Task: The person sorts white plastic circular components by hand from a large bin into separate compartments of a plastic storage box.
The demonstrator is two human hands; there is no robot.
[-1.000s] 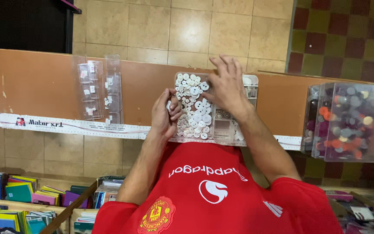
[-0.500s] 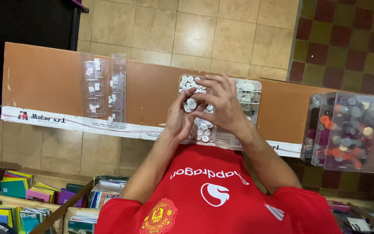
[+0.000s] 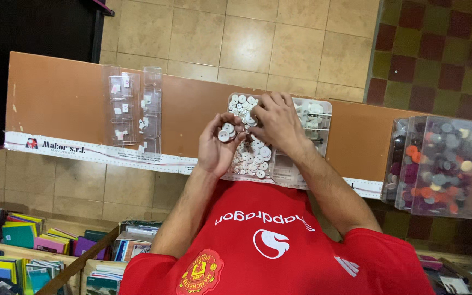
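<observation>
A clear compartment box (image 3: 283, 167) lies on the brown counter (image 3: 55, 104), one side heaped with white buttons (image 3: 255, 157). My left hand (image 3: 218, 146) is cupped palm-up beside the box's left edge, with a few white buttons (image 3: 225, 134) lying in its palm. My right hand (image 3: 276, 123) hovers over the box, fingers bent down into the button pile right next to my left fingertips. The right fingertips are hidden among the buttons, so whether they pinch one is unclear.
Clear plastic holders (image 3: 132, 109) with small white pieces lie to the left on the counter. Clear boxes of dark and coloured buttons (image 3: 443, 164) stand at the right end. A white paper strip (image 3: 94, 154) runs along the counter edge. Stacked colourful notebooks (image 3: 17, 240) fill shelves below left.
My hands met over the box half a second ago. Now they have parted: the left hand has turned palm-up showing buttons, and the right hand has gone back to the pile.
</observation>
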